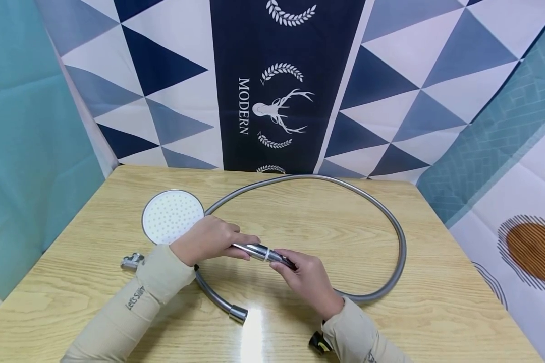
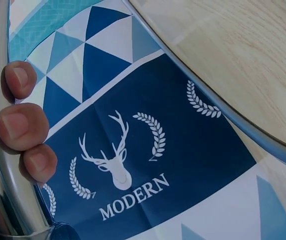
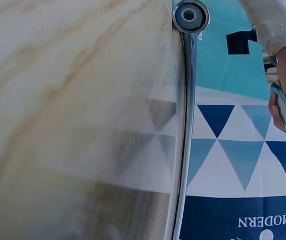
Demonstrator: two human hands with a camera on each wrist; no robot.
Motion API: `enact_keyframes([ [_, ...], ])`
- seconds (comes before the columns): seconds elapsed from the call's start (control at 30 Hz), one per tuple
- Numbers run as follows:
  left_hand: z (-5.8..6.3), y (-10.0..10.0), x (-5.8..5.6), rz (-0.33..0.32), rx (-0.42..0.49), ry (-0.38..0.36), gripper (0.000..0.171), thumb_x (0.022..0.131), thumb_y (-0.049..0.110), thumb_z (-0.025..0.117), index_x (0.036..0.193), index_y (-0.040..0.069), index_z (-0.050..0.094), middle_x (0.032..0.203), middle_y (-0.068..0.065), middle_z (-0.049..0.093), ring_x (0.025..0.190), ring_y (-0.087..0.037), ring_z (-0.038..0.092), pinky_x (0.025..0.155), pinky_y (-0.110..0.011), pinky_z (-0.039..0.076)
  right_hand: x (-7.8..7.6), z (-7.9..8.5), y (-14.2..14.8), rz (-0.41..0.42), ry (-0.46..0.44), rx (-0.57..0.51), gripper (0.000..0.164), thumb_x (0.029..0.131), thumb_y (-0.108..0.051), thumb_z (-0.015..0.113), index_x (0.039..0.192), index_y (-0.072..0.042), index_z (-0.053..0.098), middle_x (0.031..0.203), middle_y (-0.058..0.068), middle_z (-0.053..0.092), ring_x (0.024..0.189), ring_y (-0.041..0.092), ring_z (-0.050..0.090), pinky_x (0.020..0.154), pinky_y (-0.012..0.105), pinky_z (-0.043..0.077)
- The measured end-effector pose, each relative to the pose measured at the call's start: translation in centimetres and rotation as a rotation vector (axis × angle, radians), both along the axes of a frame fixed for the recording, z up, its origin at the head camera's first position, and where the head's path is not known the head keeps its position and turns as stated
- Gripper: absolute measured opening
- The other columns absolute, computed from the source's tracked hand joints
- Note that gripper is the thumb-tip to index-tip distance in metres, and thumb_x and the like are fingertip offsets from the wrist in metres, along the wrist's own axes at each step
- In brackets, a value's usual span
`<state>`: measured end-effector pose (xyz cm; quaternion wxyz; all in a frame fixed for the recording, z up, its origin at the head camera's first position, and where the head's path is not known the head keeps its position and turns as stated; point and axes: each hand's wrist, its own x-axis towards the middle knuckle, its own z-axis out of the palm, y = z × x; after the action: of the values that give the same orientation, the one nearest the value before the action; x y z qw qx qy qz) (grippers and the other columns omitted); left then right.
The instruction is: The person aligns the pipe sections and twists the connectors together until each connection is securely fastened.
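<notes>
A hand shower lies across the middle of the head view, with a round white spray face [image 1: 172, 214] in a chrome rim. My left hand [image 1: 213, 237] grips its chrome handle [image 1: 253, 250]; in the left wrist view, the fingertips [image 2: 22, 127] curl round it. With thumb and fingers, my right hand [image 1: 310, 280] pinches the fitting of a grey shower hose [image 1: 401, 242] at the handle's lower end. Handle and fitting meet at a pale ring; whether they are threaded together, I cannot tell. The hose's other end fitting [image 1: 238, 313] lies loose on the table.
A small chrome fitting [image 1: 131, 261] lies beside my left sleeve. The hose makes a wide loop over the wooden table [image 1: 436, 302]. Patterned cloth [image 1: 272, 101] hangs along the back edge. A black and yellow piece [image 1: 319, 343] shows by my right sleeve.
</notes>
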<state>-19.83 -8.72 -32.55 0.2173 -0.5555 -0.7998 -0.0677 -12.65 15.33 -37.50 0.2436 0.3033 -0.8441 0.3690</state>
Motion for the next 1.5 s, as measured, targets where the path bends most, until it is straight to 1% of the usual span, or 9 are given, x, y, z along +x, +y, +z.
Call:
enact_keyframes([
  [0.23,0.06,0.01,-0.02,0.011,-0.007,0.006,0.032,0.083,0.044,0.070,0.109,0.026,0.070,0.059,0.007,0.054,0.043,-0.004,0.037,0.042,-0.016,0.031,-0.19,-0.08,-0.01,0.015,0.033,0.004,0.039,0.069,-0.001,0.083,0.106,0.002,0.070,0.084,0.010,0.072,0.067,0.012,0.066,0.059,0.013,0.049],
  [0.4,0.01,-0.03,-0.05,0.007,-0.002,0.005,0.031,0.084,0.044,0.068,0.110,0.026,0.070,0.059,0.007,0.055,0.043,-0.004,0.039,0.042,-0.016,0.030,-0.11,0.17,-0.14,0.016,0.022,0.006,0.031,0.073,0.000,0.081,0.103,0.001,0.072,0.085,0.009,0.072,0.071,0.011,0.068,0.061,0.013,0.049],
  [0.73,0.03,-0.09,-0.11,-0.002,0.002,0.016,0.032,0.086,0.045,0.066,0.110,0.025,0.071,0.060,0.006,0.055,0.043,-0.004,0.038,0.042,-0.016,0.031,0.05,0.50,-0.12,-0.004,-0.002,0.026,0.029,0.076,-0.004,0.079,0.103,0.001,0.071,0.088,0.010,0.072,0.071,0.010,0.067,0.060,0.014,0.049],
  [0.9,0.07,0.22,-0.12,0.000,0.001,0.014,0.031,0.086,0.046,0.065,0.110,0.027,0.070,0.059,0.007,0.053,0.043,-0.004,0.037,0.041,-0.017,0.031,0.08,0.38,0.18,-0.020,0.054,0.064,0.030,0.077,-0.004,0.078,0.105,0.001,0.071,0.083,0.008,0.072,0.063,0.006,0.062,0.055,0.013,0.046],
  [0.97,0.12,0.28,-0.06,0.011,-0.006,0.018,0.031,0.085,0.046,0.067,0.110,0.028,0.070,0.059,0.007,0.053,0.043,-0.004,0.036,0.041,-0.017,0.031,0.04,0.23,0.22,-0.010,0.075,0.054,0.036,0.075,-0.003,0.079,0.109,0.002,0.069,0.080,0.009,0.071,0.059,0.005,0.059,0.053,0.012,0.044],
  [1.07,0.17,0.11,-0.03,0.022,-0.010,0.038,0.031,0.084,0.047,0.067,0.110,0.029,0.070,0.059,0.007,0.053,0.043,-0.004,0.036,0.041,-0.017,0.031,-0.07,0.10,0.11,0.019,0.085,0.016,0.041,0.071,0.002,0.081,0.110,0.003,0.068,0.083,0.011,0.071,0.063,0.010,0.064,0.057,0.013,0.047],
  [1.2,0.27,-0.09,-0.05,0.013,0.004,0.061,0.032,0.084,0.047,0.067,0.109,0.028,0.070,0.059,0.007,0.054,0.042,-0.003,0.037,0.041,-0.017,0.031,-0.26,0.10,-0.07,0.043,0.097,-0.016,0.037,0.069,0.006,0.081,0.104,0.004,0.071,0.087,0.013,0.072,0.070,0.017,0.069,0.062,0.015,0.051],
  [1.4,0.27,-0.20,-0.16,0.004,0.012,0.056,0.031,0.084,0.047,0.067,0.107,0.027,0.070,0.058,0.007,0.053,0.043,-0.003,0.037,0.040,-0.018,0.031,-0.33,0.27,-0.27,0.042,0.075,-0.022,0.033,0.070,0.007,0.080,0.101,0.005,0.071,0.086,0.014,0.072,0.071,0.018,0.070,0.062,0.014,0.051],
  [1.5,0.40,-0.19,-0.21,0.007,0.012,0.029,0.031,0.084,0.046,0.067,0.107,0.026,0.070,0.058,0.007,0.053,0.043,-0.003,0.037,0.040,-0.017,0.031,-0.35,0.53,-0.33,0.039,0.027,-0.027,0.031,0.072,0.006,0.079,0.102,0.006,0.071,0.087,0.015,0.072,0.071,0.018,0.070,0.062,0.014,0.051],
])
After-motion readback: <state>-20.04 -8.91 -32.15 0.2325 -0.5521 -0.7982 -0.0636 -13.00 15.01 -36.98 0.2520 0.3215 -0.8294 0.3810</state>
